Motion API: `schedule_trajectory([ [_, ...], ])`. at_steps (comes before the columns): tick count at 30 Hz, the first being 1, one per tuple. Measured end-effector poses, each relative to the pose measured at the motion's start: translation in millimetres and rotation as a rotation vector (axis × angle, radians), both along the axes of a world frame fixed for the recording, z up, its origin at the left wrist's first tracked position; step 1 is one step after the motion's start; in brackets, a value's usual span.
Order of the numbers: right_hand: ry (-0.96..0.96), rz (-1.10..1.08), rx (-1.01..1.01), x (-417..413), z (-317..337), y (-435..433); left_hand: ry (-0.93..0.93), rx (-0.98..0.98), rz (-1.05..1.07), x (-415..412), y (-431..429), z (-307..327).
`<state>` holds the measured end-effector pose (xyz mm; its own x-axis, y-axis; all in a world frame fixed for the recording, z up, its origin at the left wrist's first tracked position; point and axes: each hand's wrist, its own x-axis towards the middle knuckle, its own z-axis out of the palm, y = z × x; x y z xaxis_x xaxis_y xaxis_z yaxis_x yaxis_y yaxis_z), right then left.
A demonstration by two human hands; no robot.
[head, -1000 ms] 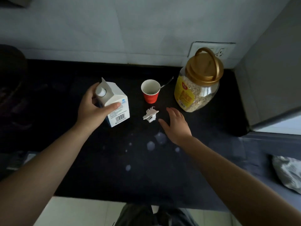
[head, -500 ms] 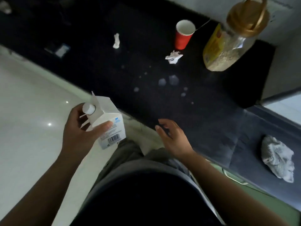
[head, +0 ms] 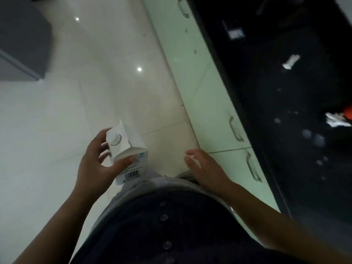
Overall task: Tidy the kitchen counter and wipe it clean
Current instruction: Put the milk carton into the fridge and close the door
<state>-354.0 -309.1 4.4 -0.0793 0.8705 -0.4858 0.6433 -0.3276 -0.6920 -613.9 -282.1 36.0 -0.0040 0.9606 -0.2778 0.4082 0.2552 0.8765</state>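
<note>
My left hand (head: 95, 166) grips a white milk carton (head: 128, 151) with a round cap and a barcode, held over the floor in front of my body. My right hand (head: 204, 167) hangs with its fingers apart and nothing in it, beside the cabinet front. The black counter (head: 285, 115) runs down the right side. On it lie a crumpled white paper (head: 336, 121), a rolled white scrap (head: 291, 61) and pale spill drops (head: 312, 137). A sliver of the red cup (head: 348, 113) shows at the right edge.
Pale green cabinet doors (head: 207, 96) with metal handles (head: 235, 129) stand below the counter. Glossy white floor tiles (head: 85, 92) fill the left. A grey unit (head: 21, 44) stands at the top left. A small light rectangle (head: 236, 33) lies far back on the counter.
My view has swung left, away from the counter and towards the floor. The carton came off the counter in my left hand. My right hand pulled back from near the crumpled paper.
</note>
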Motion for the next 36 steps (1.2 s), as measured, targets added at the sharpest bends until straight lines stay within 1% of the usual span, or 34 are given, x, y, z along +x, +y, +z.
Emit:
schedule_trajectory([
  [4,0.037,0.259,0.039,-127,-6,70,0.053,0.003,0.204,-111,-3,0],
  [7,0.089,0.42,0.07,-217,0,114,0.01,-0.009,0.429,-186,-9,5],
  [9,0.088,0.523,0.08,-266,5,136,-0.009,-0.005,0.547,-227,-16,11],
  [14,0.086,0.725,0.058,-351,9,170,-0.02,-0.005,0.829,-292,-31,14],
  [19,0.076,0.826,0.015,-420,-4,212,-0.077,-0.04,1.062,-341,-21,-3],
  [23,0.099,0.865,0.013,-481,-16,270,-0.087,-0.053,1.133,-395,28,-13],
  [28,0.081,0.875,0.06,-569,-8,381,-0.071,0.006,1.153,-480,138,-6],
  [32,0.102,0.898,0.109,-628,18,471,-0.016,0.062,1.04,-545,231,19],
  [36,0.107,0.826,0.103,-668,24,528,-0.052,0.097,0.998,-586,296,22],
])
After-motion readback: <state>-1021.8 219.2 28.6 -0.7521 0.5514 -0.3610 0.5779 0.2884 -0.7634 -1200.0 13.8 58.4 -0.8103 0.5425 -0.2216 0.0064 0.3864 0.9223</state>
